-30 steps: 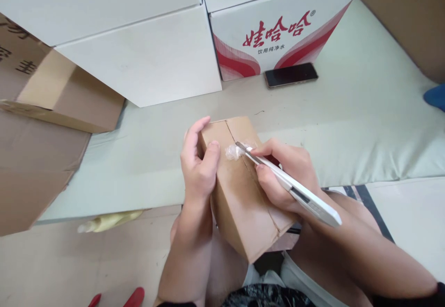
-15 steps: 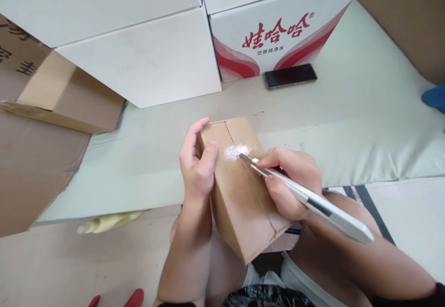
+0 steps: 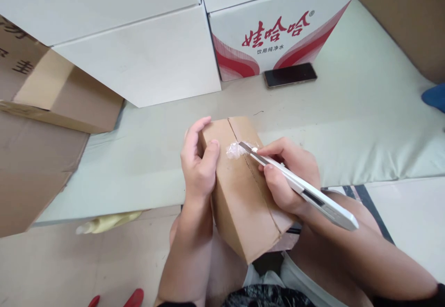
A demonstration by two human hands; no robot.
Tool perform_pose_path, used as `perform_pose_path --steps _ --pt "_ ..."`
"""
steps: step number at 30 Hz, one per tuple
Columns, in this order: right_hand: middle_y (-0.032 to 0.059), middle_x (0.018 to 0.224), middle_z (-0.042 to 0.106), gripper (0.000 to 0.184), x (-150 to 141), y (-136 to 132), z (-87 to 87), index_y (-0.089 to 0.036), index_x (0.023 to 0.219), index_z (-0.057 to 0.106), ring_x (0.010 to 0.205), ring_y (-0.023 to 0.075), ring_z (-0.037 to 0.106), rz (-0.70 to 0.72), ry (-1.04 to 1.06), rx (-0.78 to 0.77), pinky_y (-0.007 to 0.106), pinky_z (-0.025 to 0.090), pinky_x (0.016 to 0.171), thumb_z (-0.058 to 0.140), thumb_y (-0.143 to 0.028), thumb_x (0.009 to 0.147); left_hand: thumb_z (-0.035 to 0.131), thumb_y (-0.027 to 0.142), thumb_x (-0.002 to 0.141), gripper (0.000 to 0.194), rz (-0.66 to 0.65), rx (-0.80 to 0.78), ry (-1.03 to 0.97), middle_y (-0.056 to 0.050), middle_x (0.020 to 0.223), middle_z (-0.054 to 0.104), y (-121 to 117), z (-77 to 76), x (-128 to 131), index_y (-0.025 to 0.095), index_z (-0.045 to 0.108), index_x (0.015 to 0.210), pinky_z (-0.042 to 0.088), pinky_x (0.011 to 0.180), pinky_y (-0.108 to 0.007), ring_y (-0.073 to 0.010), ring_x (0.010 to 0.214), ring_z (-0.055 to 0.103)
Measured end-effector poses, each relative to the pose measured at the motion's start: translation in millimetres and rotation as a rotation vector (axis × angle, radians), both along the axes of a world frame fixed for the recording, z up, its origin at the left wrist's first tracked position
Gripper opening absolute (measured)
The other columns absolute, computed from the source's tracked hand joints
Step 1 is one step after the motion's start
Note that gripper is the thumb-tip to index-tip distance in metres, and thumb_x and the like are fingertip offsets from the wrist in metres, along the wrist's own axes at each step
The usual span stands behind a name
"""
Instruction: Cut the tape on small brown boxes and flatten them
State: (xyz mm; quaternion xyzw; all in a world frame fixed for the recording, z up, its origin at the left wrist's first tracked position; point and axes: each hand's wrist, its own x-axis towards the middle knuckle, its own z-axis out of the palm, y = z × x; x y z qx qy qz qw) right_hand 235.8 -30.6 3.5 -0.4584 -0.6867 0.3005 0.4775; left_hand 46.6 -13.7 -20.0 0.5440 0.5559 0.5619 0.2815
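Note:
A brown cardboard box (image 3: 239,200) rests over my lap, with a lengthwise seam on its upper face. Across that seam, near the far end, lies a crumpled patch of clear tape (image 3: 234,150). My left hand (image 3: 200,158) grips the box's left side, thumb on top. Closed around a white utility knife (image 3: 313,193) is my right hand (image 3: 290,170), close to the box's right edge. The knife's blade is out, and its tip is at the tape by the seam; how deep it reaches I cannot tell.
White cartons (image 3: 139,61) are stacked at the back, one with red lettering. A black phone (image 3: 290,75) lies before them on the pale green cloth (image 3: 153,158). Larger brown boxes (image 3: 83,93) stand left and at far right. A yellowish bottle (image 3: 107,222) lies below the cloth's edge.
The knife and my right hand have shifted slightly up the box, away from me. The blade stays at the tape, and my left hand keeps its hold with the box barely moved.

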Motion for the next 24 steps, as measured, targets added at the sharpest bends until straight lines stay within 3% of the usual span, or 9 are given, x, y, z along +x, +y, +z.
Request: perform_pose_path --steps 9,24 --pt "-0.0041 0.069 0.069 0.014 -0.6 -1.7 -4.7 -0.029 0.097 0.061 0.056 0.0158 0.063 -0.008 0.042 -0.002 0.031 0.048 0.053 0.058 -0.022 0.086 0.065 0.041 0.093 0.036 -0.012 0.005 0.000 -0.005 0.133 0.067 1.5 -0.5 -0.5 0.030 0.069 0.127 0.052 0.112 -0.046 -0.0301 0.130 0.062" --pt "-0.0067 0.055 0.054 0.017 -3.2 4.5 5.7 -0.026 0.082 0.052 0.043 0.0098 0.043 0.050 -0.033 0.048 0.026 0.034 0.044 0.052 -0.012 0.073 0.067 0.037 0.088 0.034 -0.009 -0.037 -0.090 -0.006 0.128 0.070 1.6 2.3 1.4 0.028 0.069 0.121 0.050 0.114 -0.048 -0.0304 0.127 0.064"
